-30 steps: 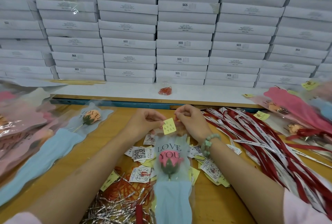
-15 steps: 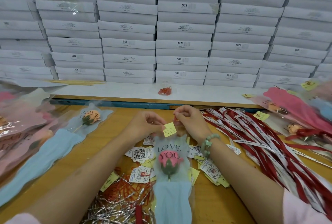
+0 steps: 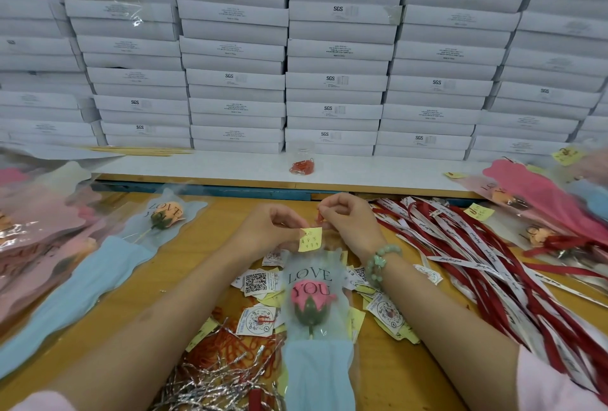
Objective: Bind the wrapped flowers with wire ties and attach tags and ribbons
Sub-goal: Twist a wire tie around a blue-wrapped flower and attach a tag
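Observation:
A wrapped pink rose (image 3: 311,303) in a clear "LOVE YOU" sleeve with a pale blue base lies on the wooden table (image 3: 388,371) between my forearms. My left hand (image 3: 269,229) pinches a small yellow tag (image 3: 310,238) at the sleeve's top edge. My right hand (image 3: 348,223) pinches a small red clip (image 3: 319,215) just above the tag. Loose white QR tags (image 3: 256,282) and yellow tags lie around the sleeve. Silver wire ties (image 3: 214,381) and red clips are heaped in front of my left forearm. Red and white ribbons (image 3: 467,246) spread to the right.
Wrapped flowers in pink and blue sleeves (image 3: 65,262) are piled at the left, and more (image 3: 543,200) at the right. A small clear jar of red clips (image 3: 301,160) stands on the white ledge. White boxes (image 3: 329,65) are stacked like a wall behind it.
The yellow tag has tilted and dropped slightly towards the sleeve's top. Both hands stay close together with only small finger movements.

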Available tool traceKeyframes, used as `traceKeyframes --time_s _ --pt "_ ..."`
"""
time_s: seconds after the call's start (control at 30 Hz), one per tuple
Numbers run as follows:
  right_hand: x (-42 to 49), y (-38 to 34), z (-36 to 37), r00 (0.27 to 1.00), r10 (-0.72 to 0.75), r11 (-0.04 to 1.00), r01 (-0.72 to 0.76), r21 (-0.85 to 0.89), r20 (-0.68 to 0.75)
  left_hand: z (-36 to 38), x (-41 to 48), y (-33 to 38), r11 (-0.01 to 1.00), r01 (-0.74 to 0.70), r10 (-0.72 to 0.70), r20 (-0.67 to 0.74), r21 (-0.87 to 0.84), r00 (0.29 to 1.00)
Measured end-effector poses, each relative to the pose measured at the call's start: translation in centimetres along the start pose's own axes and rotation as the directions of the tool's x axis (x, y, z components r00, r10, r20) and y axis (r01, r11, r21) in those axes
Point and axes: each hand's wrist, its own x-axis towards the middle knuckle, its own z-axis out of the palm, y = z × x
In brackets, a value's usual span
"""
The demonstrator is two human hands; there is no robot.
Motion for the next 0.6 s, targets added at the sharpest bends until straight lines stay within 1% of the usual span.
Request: traceKeyframes --time_s 0.13,0.2,0.27,0.43,0.5,0.6 --pt "0.02 0.38 0.27 0.999 -0.037 0.994 0.034 -0.108 -0.024 0.11 0.01 0.08 1.000 -0.009 0.010 -0.029 0.027 1.000" --pt "0.08 0.46 0.38 0.998 -0.050 0.990 0.046 -0.132 -0.031 0.09 -0.06 0.10 1.000 -0.013 0.014 -0.034 0.022 0.999" --pt "0.12 0.41 0.45 0.998 -0.055 0.991 0.050 -0.128 -0.037 0.03 -0.17 0.15 1.000 -0.020 0.021 -0.039 0.011 0.999" --pt "0.03 0.20 0.20 0.998 -0.059 0.998 0.058 -0.033 -0.031 0.15 -0.24 0.42 0.999 -0.036 0.036 -0.058 -0.007 0.998" --pt "0.09 0.13 0.16 0.996 -0.074 0.995 0.069 -0.072 -0.059 0.25 -0.20 0.50 0.999 -0.044 0.045 -0.068 0.015 0.997" --pt "0.15 0.05 0.35 0.986 -0.131 0.977 0.111 -0.184 -0.098 0.37 -0.22 0.56 0.998 -0.046 0.049 -0.081 0.034 0.996"
